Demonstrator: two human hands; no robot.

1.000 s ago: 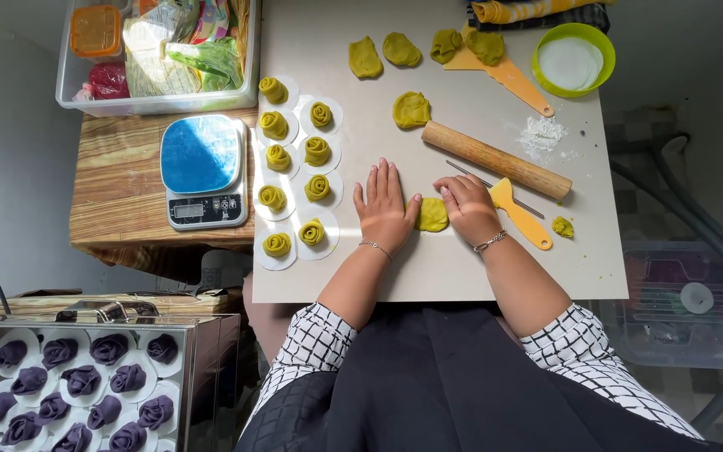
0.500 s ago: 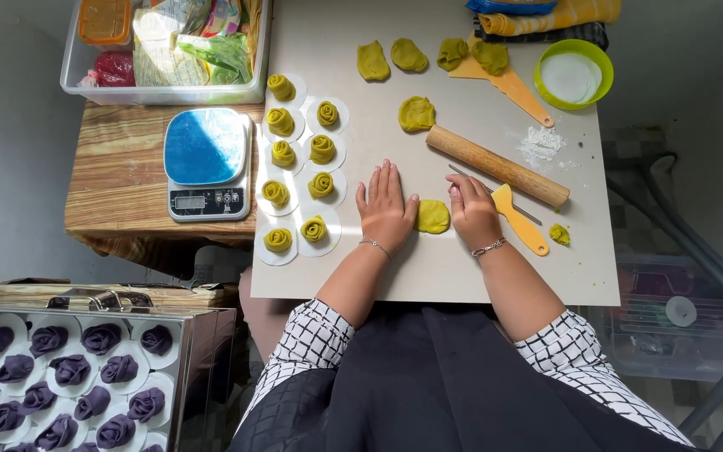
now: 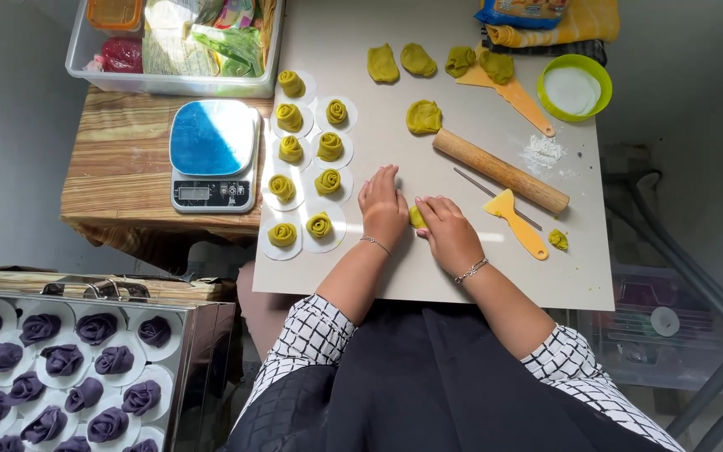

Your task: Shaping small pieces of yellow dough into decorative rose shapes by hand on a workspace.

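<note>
A small yellow-green dough piece lies on the beige work board, squeezed between both hands. My left hand presses against its left side, fingers pointing away from me. My right hand closes on it from the right, fingers curled over its edge. Most of the dough is hidden by the hands. To the left stand several rose-shaped yellow-green buns on white paper rounds. A wooden rolling pin lies just beyond my right hand.
A yellow scraper, a thin stick, flat dough pieces, an orange scraper and a green flour bowl sit on the board. A blue scale and plastic bin are left. Purple rose buns fill a tray.
My hands have come together around the dough piece, which was lying flat and open between them. The camera view shifted slightly.
</note>
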